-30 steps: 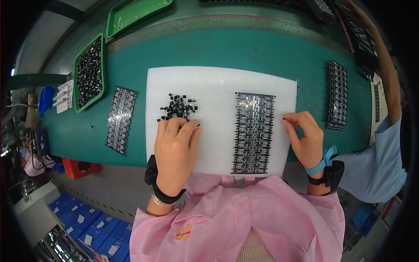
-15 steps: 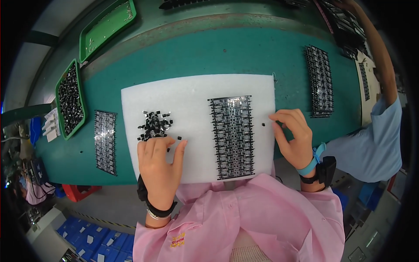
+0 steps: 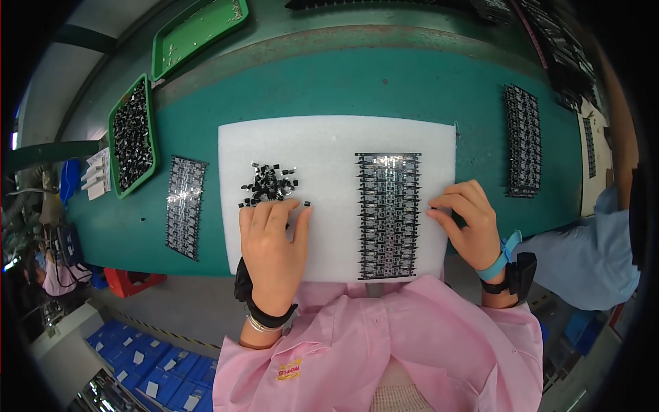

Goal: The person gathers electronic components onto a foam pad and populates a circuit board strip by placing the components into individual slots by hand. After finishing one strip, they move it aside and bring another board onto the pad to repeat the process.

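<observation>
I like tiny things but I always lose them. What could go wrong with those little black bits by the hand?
The left hand rests flat by the loose pile of black parts on the white foam sheet. A careless sweep might scatter them, and strays already lie around the pile. The right hand touches the edge of the black panel, so a bump might shift it. That panel reaches the sheet's near edge, so it might slide off.

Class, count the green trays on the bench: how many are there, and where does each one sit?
2. One tray, full of small black parts, lies at the bench's left end; the other tray, nearly empty, lies beyond it at the far edge. More may be hidden.
</observation>
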`<state>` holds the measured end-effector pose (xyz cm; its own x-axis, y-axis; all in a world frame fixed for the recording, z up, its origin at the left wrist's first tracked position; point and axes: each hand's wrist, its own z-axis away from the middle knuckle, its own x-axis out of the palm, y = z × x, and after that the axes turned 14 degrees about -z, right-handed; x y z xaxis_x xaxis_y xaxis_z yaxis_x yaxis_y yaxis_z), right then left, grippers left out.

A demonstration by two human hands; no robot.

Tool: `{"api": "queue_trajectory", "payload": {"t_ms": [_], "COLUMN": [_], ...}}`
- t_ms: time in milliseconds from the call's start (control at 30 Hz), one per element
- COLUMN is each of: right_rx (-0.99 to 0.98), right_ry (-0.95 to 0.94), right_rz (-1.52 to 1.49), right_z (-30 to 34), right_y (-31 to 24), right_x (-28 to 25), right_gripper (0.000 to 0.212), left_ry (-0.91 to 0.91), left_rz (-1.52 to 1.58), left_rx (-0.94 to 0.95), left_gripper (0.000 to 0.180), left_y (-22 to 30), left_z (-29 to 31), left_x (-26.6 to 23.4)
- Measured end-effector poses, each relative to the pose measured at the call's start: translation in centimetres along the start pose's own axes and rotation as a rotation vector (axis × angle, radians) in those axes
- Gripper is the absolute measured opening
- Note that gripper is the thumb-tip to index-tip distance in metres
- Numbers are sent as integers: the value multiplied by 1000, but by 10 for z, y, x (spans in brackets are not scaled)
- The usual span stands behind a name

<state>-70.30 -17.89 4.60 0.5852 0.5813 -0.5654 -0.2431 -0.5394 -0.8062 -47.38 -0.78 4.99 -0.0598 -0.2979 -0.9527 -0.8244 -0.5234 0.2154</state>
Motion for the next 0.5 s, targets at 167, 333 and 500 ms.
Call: {"api": "queue_trajectory", "payload": {"t_ms": [167,333,500], "right_rx": [34,60,36], "right_ry": [-3,26,43], "right_rz": [-31,-91,-73], "right_z": [5,8,11], "right_y": [-1,0,3], "right_x": [0,-1,1], "right_gripper": [20,19,17], "left_ry": [9,-13,7], "left_rz": [40,65,57], "left_rx": [54,130,118], "left_gripper": [16,19,15], "left_y": [1,-4,-2], "left_z": [-3,-3,-4], "left_x": [1,1,-1]}}
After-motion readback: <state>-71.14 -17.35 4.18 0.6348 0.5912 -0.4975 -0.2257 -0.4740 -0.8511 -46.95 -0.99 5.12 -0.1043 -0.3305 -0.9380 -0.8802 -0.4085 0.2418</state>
